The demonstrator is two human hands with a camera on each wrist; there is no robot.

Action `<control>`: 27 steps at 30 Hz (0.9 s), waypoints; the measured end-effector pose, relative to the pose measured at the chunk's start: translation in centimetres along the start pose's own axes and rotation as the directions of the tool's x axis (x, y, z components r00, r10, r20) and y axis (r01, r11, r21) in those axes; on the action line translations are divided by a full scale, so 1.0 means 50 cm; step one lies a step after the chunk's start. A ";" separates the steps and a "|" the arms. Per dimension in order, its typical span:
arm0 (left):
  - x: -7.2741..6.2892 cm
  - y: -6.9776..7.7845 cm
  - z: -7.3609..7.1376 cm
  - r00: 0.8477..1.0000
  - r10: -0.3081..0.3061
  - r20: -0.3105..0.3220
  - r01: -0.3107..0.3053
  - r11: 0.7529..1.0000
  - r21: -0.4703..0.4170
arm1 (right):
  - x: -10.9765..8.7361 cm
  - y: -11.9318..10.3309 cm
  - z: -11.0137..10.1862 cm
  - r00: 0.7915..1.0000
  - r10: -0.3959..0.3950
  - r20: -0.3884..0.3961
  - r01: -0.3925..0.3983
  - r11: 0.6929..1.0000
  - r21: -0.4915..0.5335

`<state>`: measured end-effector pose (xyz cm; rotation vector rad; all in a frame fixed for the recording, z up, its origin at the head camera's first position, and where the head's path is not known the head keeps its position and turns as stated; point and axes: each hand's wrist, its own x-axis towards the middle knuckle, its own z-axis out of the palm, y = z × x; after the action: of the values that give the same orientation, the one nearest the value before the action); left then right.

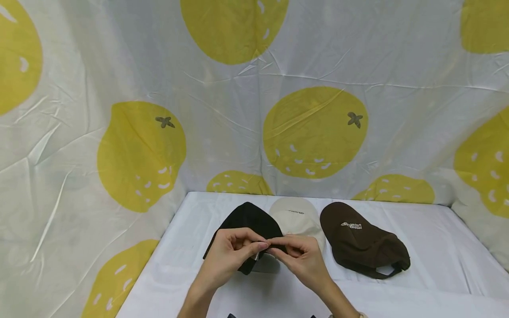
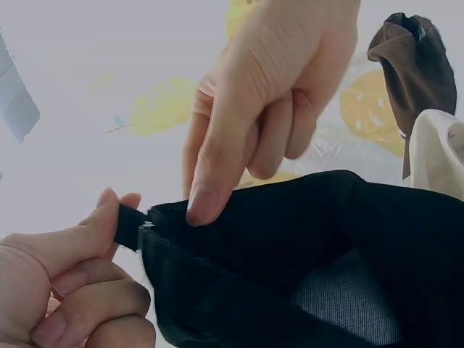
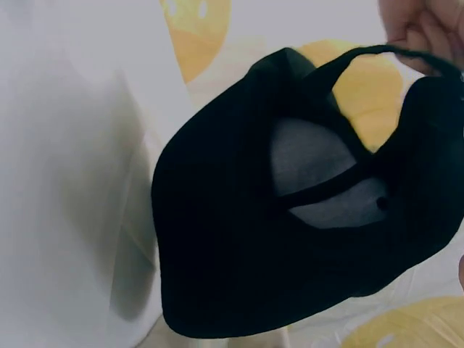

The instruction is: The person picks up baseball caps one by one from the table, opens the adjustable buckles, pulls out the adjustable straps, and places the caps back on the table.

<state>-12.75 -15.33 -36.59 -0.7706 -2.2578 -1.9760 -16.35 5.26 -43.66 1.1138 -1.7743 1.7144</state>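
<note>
Both hands meet over a black baseball cap (image 1: 248, 221), held tilted above the white-covered table. In the head view, the left hand (image 1: 227, 254) and right hand (image 1: 306, 258) pinch its back strap, fingertips almost touching. Close up in the left wrist view, one hand grips the short strap end (image 2: 129, 226) beside a small metal buckle (image 2: 147, 225). The other hand's thumb presses the cap's edge near that buckle. The right wrist view shows the cap's grey inner lining (image 3: 312, 159) and its curved strap (image 3: 362, 54); most of the right hand is outside this view.
A cream cap (image 1: 296, 216) lies just behind the hands, partly covered by the black one. To its right is a dark brown cap (image 1: 359, 238) with white lettering. A lemon-print curtain (image 1: 222, 123) hangs behind and beside the white table (image 1: 429, 247).
</note>
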 end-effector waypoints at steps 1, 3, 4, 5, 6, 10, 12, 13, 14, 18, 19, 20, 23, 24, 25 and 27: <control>0.000 0.000 0.001 1.000 0.004 0.002 -0.004 1.000 -0.003 | -0.001 0.002 0.000 1.000 -0.019 -0.004 0.019 1.000 -0.004; 0.001 0.001 0.003 1.000 0.001 0.008 -0.001 1.000 -0.003 | -0.003 0.005 0.000 0.999 -0.047 -0.012 0.047 0.999 -0.007; 0.001 0.002 0.003 1.000 -0.009 0.012 0.009 1.000 -0.001 | -0.004 0.006 0.000 0.999 -0.048 -0.019 0.048 0.999 -0.006; 0.001 0.002 0.003 1.000 -0.019 0.017 0.019 1.000 0.000 | -0.005 0.006 0.001 0.999 -0.047 -0.024 0.046 0.999 -0.003; 0.001 0.002 0.003 0.999 -0.029 0.021 0.029 1.000 0.005 | -0.006 0.007 0.001 0.999 -0.042 -0.030 0.042 0.999 -0.001; 0.001 0.001 0.001 0.997 -0.070 0.032 0.069 0.997 0.027 | -0.007 0.005 0.002 0.999 -0.020 -0.038 0.020 1.000 0.008; 0.001 0.000 -0.001 0.997 -0.065 0.034 0.064 0.997 0.038 | -0.007 0.004 0.002 0.999 -0.013 -0.037 0.013 1.000 0.007; 0.001 0.000 -0.002 0.998 -0.056 0.035 0.055 0.998 0.040 | -0.007 0.004 0.001 0.999 -0.012 -0.036 0.013 1.000 0.008; 0.000 -0.001 -0.002 0.999 -0.040 0.035 0.039 0.998 0.041 | -0.006 0.004 0.001 0.999 -0.009 -0.035 0.009 1.000 0.007; 0.000 -0.001 -0.005 0.998 0.050 0.028 -0.051 0.998 0.028 | -0.004 0.004 0.000 0.999 -0.016 -0.033 0.017 1.000 0.018; 0.000 -0.001 -0.005 0.997 0.068 0.021 -0.069 0.997 0.024 | -0.004 0.005 0.000 0.999 -0.023 -0.033 0.024 0.999 0.021; 0.000 -0.001 -0.005 0.996 0.087 0.014 -0.088 0.996 0.023 | -0.003 0.005 0.000 0.999 -0.029 -0.034 0.029 0.999 0.020; 0.001 -0.004 -0.004 0.990 0.138 -0.022 -0.138 0.990 0.019 | -0.003 0.006 0.000 0.998 -0.051 -0.033 0.051 0.998 0.027; 0.001 -0.005 -0.003 0.986 0.161 -0.036 -0.160 0.987 0.018 | -0.004 0.006 0.000 0.998 -0.058 -0.032 0.059 0.998 0.026; 0.001 -0.006 -0.002 0.983 0.175 -0.052 -0.174 0.985 0.015 | -0.004 0.006 0.001 0.998 -0.064 -0.030 0.065 0.998 0.027; 0.001 -0.008 0.000 0.976 0.200 -0.082 -0.201 0.980 0.004 | -0.005 0.006 0.002 0.997 -0.071 -0.027 0.072 0.997 0.026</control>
<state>-12.93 -15.32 -36.98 -0.8635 -2.0424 -1.8851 -16.39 5.21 -44.06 1.1474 -1.6802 1.7073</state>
